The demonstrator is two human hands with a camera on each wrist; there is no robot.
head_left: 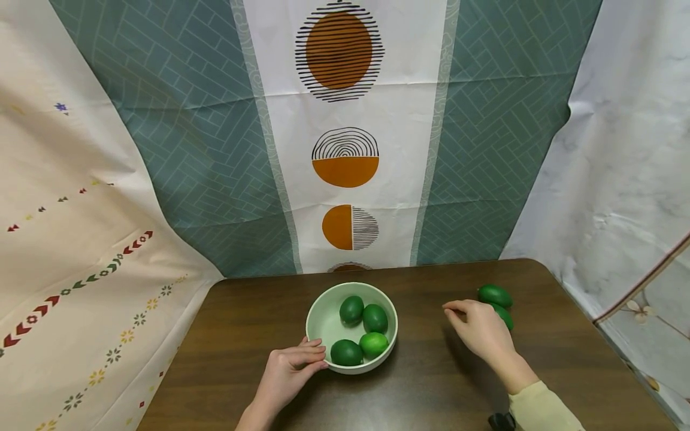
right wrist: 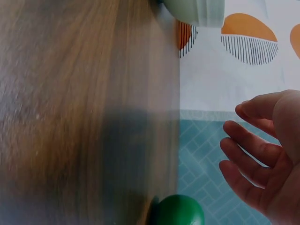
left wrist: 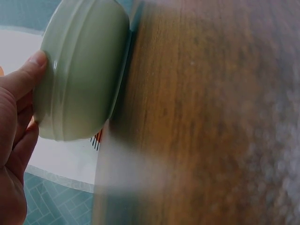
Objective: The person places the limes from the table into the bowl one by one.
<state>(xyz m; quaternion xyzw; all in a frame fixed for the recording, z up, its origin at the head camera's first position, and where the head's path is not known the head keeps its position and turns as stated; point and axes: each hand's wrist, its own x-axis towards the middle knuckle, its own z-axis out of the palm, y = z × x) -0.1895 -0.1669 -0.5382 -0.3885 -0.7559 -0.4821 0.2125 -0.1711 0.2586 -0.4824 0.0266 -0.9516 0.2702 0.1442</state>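
A pale green bowl (head_left: 315,311) stands on the table, with three dark green, egg-shaped fruits (head_left: 347,353) and one brighter green lime (head_left: 374,345) inside. My left hand (head_left: 293,366) grips its near left rim between thumb and fingers, and the left wrist view shows the bowl's side (left wrist: 84,70) beside the thumb. Over the right part of the table hovers my right hand (head_left: 480,329), fingers loosely bent and holding nothing. Just beyond it lie two more dark green fruits, the farther one (head_left: 495,295) in full sight and the nearer one (head_left: 504,316) partly hidden behind the hand.
The brown wooden table (head_left: 226,371) has its back edge against a hanging patterned cloth (head_left: 215,149). Cream cloth (head_left: 81,239) hangs on the left, and a white marbled cloth (head_left: 620,179) on the right. A black band (head_left: 501,421) shows at the right sleeve.
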